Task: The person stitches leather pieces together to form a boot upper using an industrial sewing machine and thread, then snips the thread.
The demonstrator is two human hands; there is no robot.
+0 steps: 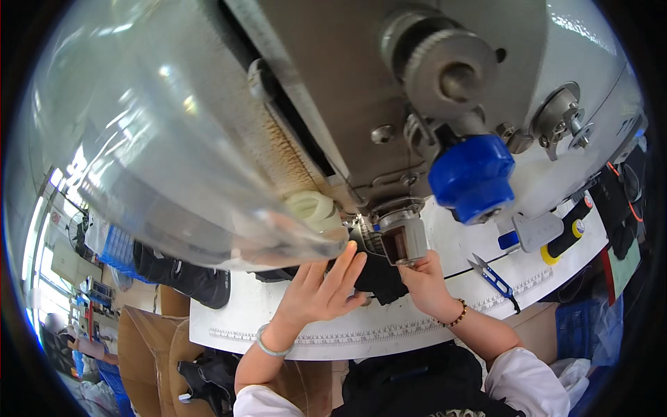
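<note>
The piece of black fabric lies on the white work table, directly under the metal presser foot and needle housing of the grey sewing machine head. It is bunched; its visible long axis runs roughly left to right, from under the left fingers to the right hand. Which end leads cannot be told.

The left hand lies flat on the fabric's left part, fingers spread apart and stretched toward the far right, pressing down without closing on anything. A pale green bangle sits on that wrist. The right hand is at the fabric's right edge, just below the presser foot, fingers drawn together; whether they pinch the cloth cannot be told. A brown bead bracelet circles that wrist.

On the table to the right lie blue-handled thread snips, and farther right a black and yellow handled tool. A blue plastic knob hangs from the machine head above them. A clear curved shield fills the upper left of the view. A printed ruler strip runs along the table's near edge.

Beyond the table, at left, stand brown cardboard boxes and a dark bundle at the table's left edge. Bright windows show at the far left.
</note>
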